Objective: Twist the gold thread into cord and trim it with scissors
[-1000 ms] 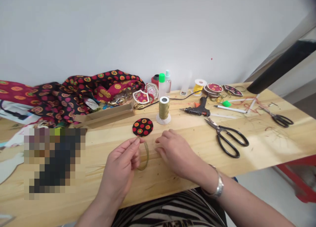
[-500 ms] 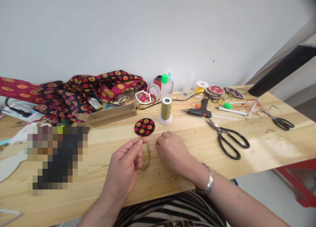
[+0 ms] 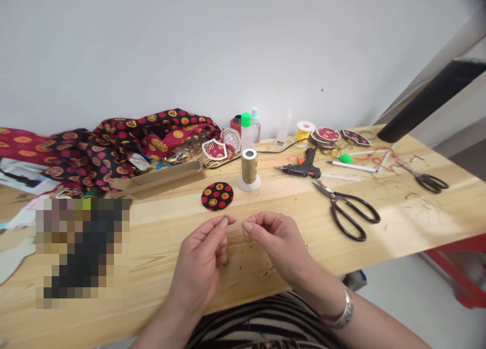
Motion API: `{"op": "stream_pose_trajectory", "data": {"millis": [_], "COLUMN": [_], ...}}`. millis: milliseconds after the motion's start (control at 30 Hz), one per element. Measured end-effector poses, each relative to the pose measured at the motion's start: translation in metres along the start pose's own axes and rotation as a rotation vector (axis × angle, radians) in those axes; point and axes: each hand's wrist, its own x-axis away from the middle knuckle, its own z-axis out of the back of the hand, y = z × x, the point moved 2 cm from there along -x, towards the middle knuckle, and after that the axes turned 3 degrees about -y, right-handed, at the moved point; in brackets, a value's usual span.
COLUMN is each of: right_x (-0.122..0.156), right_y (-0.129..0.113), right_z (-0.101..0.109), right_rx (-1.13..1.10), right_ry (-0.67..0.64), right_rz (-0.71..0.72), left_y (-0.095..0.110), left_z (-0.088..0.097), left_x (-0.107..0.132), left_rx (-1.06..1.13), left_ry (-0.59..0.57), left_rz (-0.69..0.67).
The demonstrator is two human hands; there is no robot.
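Note:
My left hand (image 3: 203, 260) and my right hand (image 3: 275, 240) hover close together over the wooden table (image 3: 395, 222), fingertips nearly meeting. Both are pinched on a fine gold thread or wire that is barely visible between them. Just beyond my fingers lies a round black fabric patch (image 3: 217, 195) with red and yellow dots. A spool of gold thread (image 3: 249, 168) stands upright behind it. A silver bracelet sits on my right wrist.
Large black scissors (image 3: 347, 210) lie to the right, a black glue gun (image 3: 304, 168) behind them, smaller scissors (image 3: 427, 179) at far right. Patterned fabric (image 3: 125, 141) is piled at back left beside a cardboard box (image 3: 159, 179). Bottles (image 3: 248, 129), a yellow spool and finished patches line the wall.
The gold loop that hung from my left fingers no longer shows. My right hand lifted off the table and turned up, its fingertips now pinched facing those of my left hand.

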Motion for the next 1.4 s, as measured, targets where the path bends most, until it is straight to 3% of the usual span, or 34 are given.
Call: {"op": "stream_pose_trajectory", "data": {"millis": [333,1400], "right_x": [0.001,-0.001], "right_y": [0.012,0.013], "right_z": [-0.012,-0.018], "right_rx": [-0.040,-0.121], "right_ry": [0.020,0.002], "right_rz": [-0.038,-0.067], "left_y": [-0.001,-0.005], "left_z": [-0.009,-0.007], "left_x": [0.004,0.005], "left_rx": [0.035,0.053], "left_ry": [0.011,-0.034], "left_rz": [0.027,0.012]}}
